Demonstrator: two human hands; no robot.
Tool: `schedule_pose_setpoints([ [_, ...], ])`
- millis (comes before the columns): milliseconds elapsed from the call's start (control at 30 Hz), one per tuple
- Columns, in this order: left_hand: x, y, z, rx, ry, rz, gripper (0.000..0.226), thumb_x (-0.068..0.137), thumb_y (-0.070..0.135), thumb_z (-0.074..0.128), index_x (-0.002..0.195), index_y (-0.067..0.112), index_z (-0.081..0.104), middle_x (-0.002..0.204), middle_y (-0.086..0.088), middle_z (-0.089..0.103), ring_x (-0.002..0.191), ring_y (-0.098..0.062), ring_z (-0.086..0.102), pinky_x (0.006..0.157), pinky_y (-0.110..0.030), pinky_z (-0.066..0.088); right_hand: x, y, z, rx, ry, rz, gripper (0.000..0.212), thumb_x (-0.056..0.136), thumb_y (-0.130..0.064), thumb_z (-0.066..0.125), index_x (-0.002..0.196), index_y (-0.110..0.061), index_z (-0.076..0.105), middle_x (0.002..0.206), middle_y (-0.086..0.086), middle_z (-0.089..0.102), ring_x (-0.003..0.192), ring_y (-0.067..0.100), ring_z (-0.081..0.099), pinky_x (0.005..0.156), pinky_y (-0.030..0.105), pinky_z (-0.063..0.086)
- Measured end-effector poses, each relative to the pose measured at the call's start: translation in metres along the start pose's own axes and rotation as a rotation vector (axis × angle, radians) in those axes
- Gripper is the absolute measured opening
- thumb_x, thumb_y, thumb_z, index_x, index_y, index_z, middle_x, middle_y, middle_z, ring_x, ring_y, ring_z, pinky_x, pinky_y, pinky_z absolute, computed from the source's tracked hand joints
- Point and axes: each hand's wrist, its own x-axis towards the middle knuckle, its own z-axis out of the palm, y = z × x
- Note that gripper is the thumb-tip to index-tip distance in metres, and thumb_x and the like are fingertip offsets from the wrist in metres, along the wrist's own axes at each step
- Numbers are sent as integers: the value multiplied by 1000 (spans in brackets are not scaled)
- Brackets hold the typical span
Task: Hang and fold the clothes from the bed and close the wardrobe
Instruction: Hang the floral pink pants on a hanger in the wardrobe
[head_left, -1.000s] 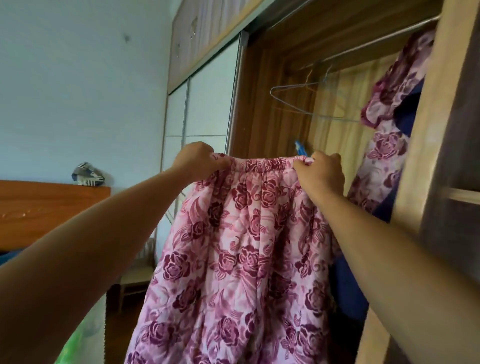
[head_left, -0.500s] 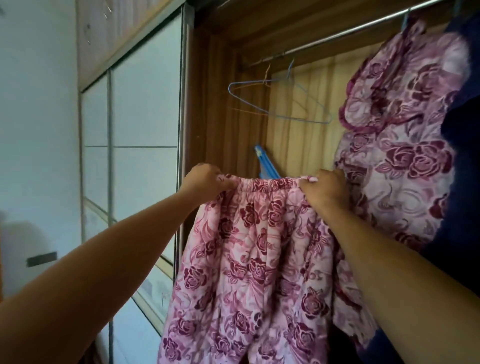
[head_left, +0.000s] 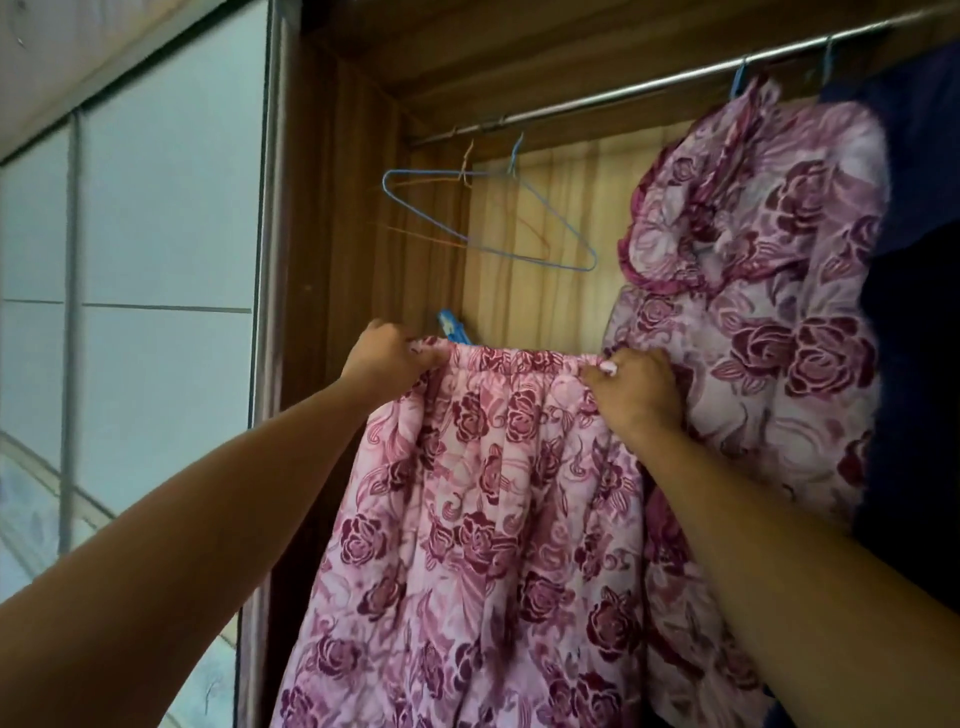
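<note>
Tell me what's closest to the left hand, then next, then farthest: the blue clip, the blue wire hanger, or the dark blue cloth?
Measured from the left hand, which grips the flowery garment, in the head view:
1. blue clip, just to the hand's right.
2. blue wire hanger, above, on the rail.
3. dark blue cloth, far over at the right edge.

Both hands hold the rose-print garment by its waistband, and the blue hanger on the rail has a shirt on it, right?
Not quite: the head view shows the blue hanger bare on the rail. The left hand and right hand do grip the garment by its waistband.
</note>
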Motion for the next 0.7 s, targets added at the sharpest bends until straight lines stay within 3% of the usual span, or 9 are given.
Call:
schedule_pose_setpoints([
  [67, 20, -6, 11, -24, -17, 22, 56, 85, 60, 66, 90, 4, 71, 97, -13, 69, 112, -31, 57, 91, -35, 47, 13, 1, 4, 18, 33, -27, 39, 90, -36, 69, 106, -1, 72, 114, 27, 58, 104, 40, 59, 88, 40, 52],
  [133, 39, -13, 19, -34, -16, 67, 56, 86, 61, 65, 103, 8, 75, 105, -15, 72, 113, -30, 60, 95, -39, 49, 26, 1, 8, 24, 55, -50, 37, 90, -34, 70, 104, 1, 72, 112, 27, 59, 99, 40, 61, 84, 40, 52],
  [233, 68, -28, 28, -51, -7, 96, 58, 84, 63, 65, 108, 11, 75, 107, -15, 73, 105, -30, 66, 89, -40, 53, 46, 2, 17, -7, 85, -57, 36, 91, -35, 70, 97, 0, 73, 104, 27, 62, 92, 40, 63, 78, 40, 51],
  [333, 91, -49, 49, -84, -22, 103, 60, 82, 67, 65, 101, 10, 76, 99, -13, 74, 95, -29, 68, 78, -36, 54, 56, 3, 40, -42, 85, -69, 37, 93, -34, 69, 92, 3, 69, 102, 30, 63, 95, 40, 62, 81, 42, 50],
  [500, 84, -78, 107, -205, -113, -8, 65, 89, 68, 53, 55, 13, 57, 60, -5, 65, 69, -25, 67, 56, -25, 38, 46, 18, 92, -86, -41, -13, 37, 90, -35, 71, 96, 2, 72, 106, 26, 65, 100, 39, 63, 85, 41, 50],
  [600, 73, -101, 144, -189, -214, -55, 54, 95, 49, 53, 58, 10, 59, 65, -11, 63, 73, -33, 66, 57, -27, 37, 31, 40, 122, -55, -119, 7, 31, 87, -36, 76, 64, -17, 67, 69, 8, 62, 67, 23, 60, 62, 34, 46],
  [667, 58, -114, 166, -153, -308, -61, 48, 93, 46, 59, 55, 16, 58, 62, -4, 62, 61, -22, 62, 50, -24, 35, 15, 55, 144, -22, -179, 23, 44, 86, -39, 76, 50, -27, 54, 58, -10, 50, 57, 8, 51, 55, 27, 36],
  [700, 48, -121, 177, -143, -361, -66, 46, 92, 47, 62, 56, 19, 59, 62, -1, 63, 57, -14, 58, 47, -23, 34, 5, 63, 155, -22, -225, 53, 43, 88, -42, 74, 52, -28, 56, 60, -9, 52, 60, 9, 54, 57, 28, 40],
])
